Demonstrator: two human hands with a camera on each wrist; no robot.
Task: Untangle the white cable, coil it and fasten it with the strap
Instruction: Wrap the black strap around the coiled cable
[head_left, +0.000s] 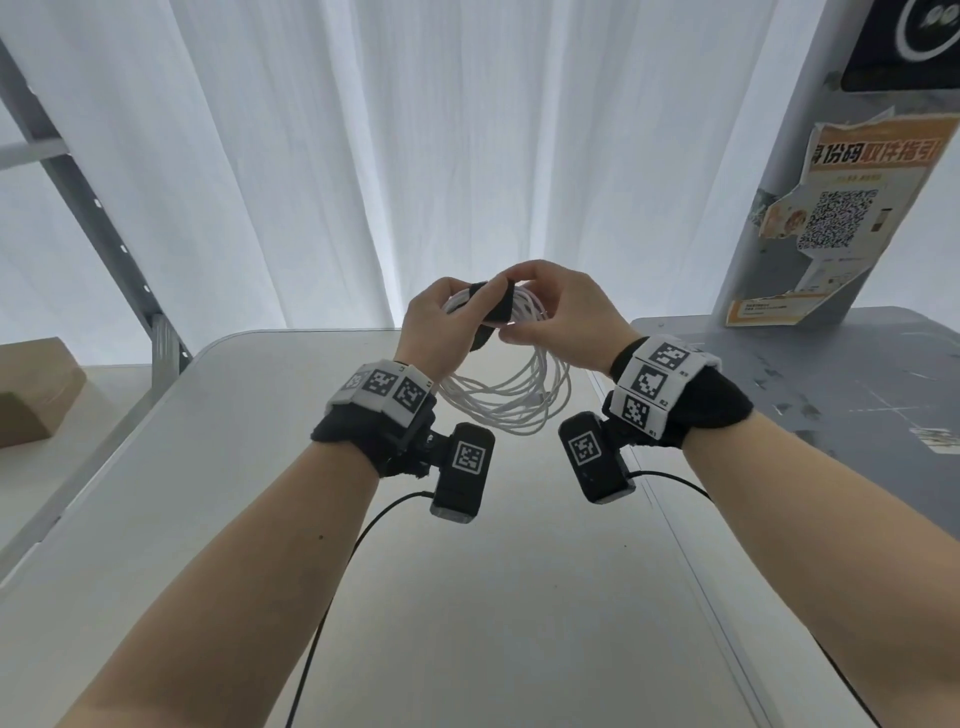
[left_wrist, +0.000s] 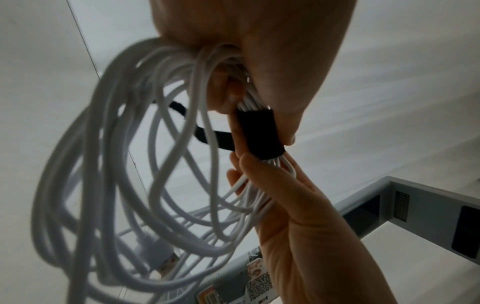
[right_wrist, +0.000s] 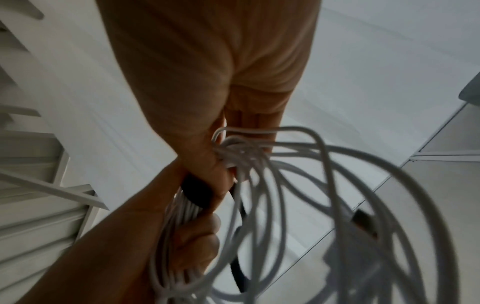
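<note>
I hold the white cable (head_left: 511, 400) in a coil of several loops above the table. The loops hang below both hands. A black strap (head_left: 496, 306) is wrapped round the top of the bundle. My left hand (head_left: 441, 319) grips the bundled cable (left_wrist: 124, 168) right beside the strap (left_wrist: 259, 133), thumb against it. My right hand (head_left: 545, 306) pinches the strap from the other side. The strap's loose tail (left_wrist: 205, 133) sticks out through the loops. In the right wrist view the strap (right_wrist: 197, 191) sits between the two hands and its tail (right_wrist: 239, 267) hangs down. A USB plug (left_wrist: 166, 259) dangles at the coil's bottom.
Under my hands lies a white table (head_left: 322, 519). A grey table (head_left: 831, 395) adjoins it on the right, bearing a post with an orange poster (head_left: 841, 218). A cardboard box (head_left: 31, 389) and a metal frame (head_left: 104, 223) stand at the left. White curtains hang behind.
</note>
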